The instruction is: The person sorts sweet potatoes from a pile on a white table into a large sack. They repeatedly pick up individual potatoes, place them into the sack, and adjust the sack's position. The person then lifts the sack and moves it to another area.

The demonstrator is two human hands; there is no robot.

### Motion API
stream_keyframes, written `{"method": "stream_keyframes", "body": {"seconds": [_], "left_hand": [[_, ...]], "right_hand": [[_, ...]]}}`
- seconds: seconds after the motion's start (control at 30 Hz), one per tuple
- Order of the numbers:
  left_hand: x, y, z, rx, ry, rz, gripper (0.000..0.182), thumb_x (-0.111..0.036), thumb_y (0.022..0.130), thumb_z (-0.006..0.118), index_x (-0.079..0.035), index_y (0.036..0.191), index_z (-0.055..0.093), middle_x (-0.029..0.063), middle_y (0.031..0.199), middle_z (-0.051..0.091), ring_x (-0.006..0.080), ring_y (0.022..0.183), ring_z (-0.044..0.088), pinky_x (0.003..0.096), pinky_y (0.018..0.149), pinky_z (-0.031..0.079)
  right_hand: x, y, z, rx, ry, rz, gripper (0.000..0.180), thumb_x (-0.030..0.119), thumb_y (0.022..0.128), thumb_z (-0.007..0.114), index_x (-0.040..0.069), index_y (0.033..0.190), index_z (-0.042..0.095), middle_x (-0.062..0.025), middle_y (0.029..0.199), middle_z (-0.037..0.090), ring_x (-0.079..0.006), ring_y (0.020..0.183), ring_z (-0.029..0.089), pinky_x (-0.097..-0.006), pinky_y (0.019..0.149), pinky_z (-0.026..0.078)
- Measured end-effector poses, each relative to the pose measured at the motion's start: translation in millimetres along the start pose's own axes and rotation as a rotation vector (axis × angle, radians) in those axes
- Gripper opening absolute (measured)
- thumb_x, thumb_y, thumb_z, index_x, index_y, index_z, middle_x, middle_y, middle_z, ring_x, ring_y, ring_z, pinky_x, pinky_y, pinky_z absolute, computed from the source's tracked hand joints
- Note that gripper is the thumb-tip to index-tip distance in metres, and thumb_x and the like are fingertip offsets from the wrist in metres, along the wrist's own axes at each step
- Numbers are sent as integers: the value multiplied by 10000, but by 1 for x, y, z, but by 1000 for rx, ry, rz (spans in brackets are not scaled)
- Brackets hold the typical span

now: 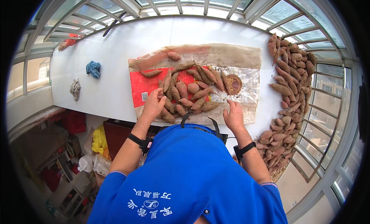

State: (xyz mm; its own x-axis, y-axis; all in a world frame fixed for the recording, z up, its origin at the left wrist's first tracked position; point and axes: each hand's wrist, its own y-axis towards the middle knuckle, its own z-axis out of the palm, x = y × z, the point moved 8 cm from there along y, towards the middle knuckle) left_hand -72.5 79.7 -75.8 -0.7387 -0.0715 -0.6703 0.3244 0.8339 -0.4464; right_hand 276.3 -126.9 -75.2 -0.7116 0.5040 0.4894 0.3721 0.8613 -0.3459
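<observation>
Several soil-covered sweet potatoes (pixel 182 89) lie in a loose heap on a flattened woven sack (pixel 240 54), red on one side and printed on the other. My left hand (pixel 152 105) hovers at the heap's left edge, fingers slightly bent and holding nothing. Its fingertips come close to an upright-lying sweet potato (pixel 166 82); whether they touch it is unclear. Over the sack's lower right part is my right hand (pixel 234 114), empty, with its index finger stretched out. A single sweet potato (pixel 174 56) rests apart near the sack's far edge.
The sack is spread on a white tabletop (pixel 112 53). Along the right side, a large pile of sweet potatoes (pixel 292 76) reaches the window bars (pixel 321 94). A blue cloth (pixel 93 69) and a grey cloth (pixel 75 89) lie left. Bags, including a yellow one (pixel 99 139), stand lower left.
</observation>
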Motion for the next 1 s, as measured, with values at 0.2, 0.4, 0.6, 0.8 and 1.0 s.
{"method": "stream_keyframes", "body": {"seconds": [0.2,0.4,0.6,0.8,1.0], "left_hand": [[-21,25,-1,-237,358,235,667,-245,941,793,5,1497,522,272,1455,567,430,1319,584,521,1135,476],[-4,76,17,-49,287,-39,871,-443,898,829,-2,1557,467,298,1502,527,480,1371,541,558,1157,449],[-10,96,40,201,481,-151,1024,-660,850,799,4,1563,483,293,1458,575,463,1382,552,554,1117,481],[-10,117,37,315,457,-144,1034,-715,796,813,77,1417,576,289,1317,677,429,1267,661,505,1044,540],[8,125,45,309,320,-111,844,-519,794,913,76,1292,579,278,1171,735,357,1072,736,444,914,582]], "right_hand": [[40,19,33,164,-63,-105,518,183,912,745,7,1380,609,-253,1167,684,-453,1094,668,-531,977,548],[66,37,41,223,-78,-145,509,203,935,733,22,1390,593,-258,1198,682,-438,1124,671,-523,978,559],[60,41,47,307,-69,-115,509,160,922,713,6,1392,595,-268,1177,699,-459,1141,656,-531,1011,538],[52,48,41,284,-29,-101,489,183,933,711,2,1374,604,-261,1158,703,-451,1131,663,-529,1004,540],[47,59,37,284,-35,-100,411,170,934,696,-9,1301,649,-241,1147,708,-429,1132,663,-508,1019,532]]}}
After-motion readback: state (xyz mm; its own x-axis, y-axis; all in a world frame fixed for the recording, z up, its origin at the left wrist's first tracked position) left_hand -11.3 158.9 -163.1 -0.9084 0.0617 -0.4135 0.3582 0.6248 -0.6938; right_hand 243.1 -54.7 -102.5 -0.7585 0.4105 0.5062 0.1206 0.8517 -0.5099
